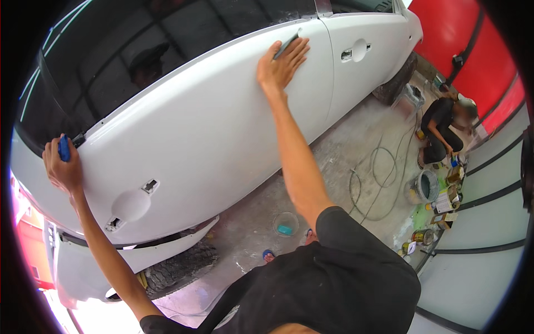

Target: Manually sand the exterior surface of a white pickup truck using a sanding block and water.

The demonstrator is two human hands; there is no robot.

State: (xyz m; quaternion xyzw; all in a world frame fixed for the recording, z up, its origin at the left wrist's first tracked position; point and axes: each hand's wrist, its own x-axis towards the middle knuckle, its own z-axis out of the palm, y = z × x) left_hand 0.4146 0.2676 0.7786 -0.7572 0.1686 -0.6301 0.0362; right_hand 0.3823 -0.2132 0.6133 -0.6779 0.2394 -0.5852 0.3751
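A pale, matt white car door (194,122) fills the left and middle of the view, with dark glass above it. At the door's upper edge, my right hand (281,67) lies with fingers extended over a folded grey sheet that looks like sandpaper (287,45). The sheet is pinched between thumb and fingers and partly hidden under the palm. At the far left, by the lower corner of the window (194,50), my left hand (64,170) is closed around a small blue block (64,148). Its exact kind is unclear, and the hand hides part of it.
A round tub (285,224) with a turquoise piece inside stands near my feet. On the floor lies a looped hose (356,189). At right, a bucket (423,186), several cans and boxes line the wall (484,222); a co-worker (445,131) crouches there.
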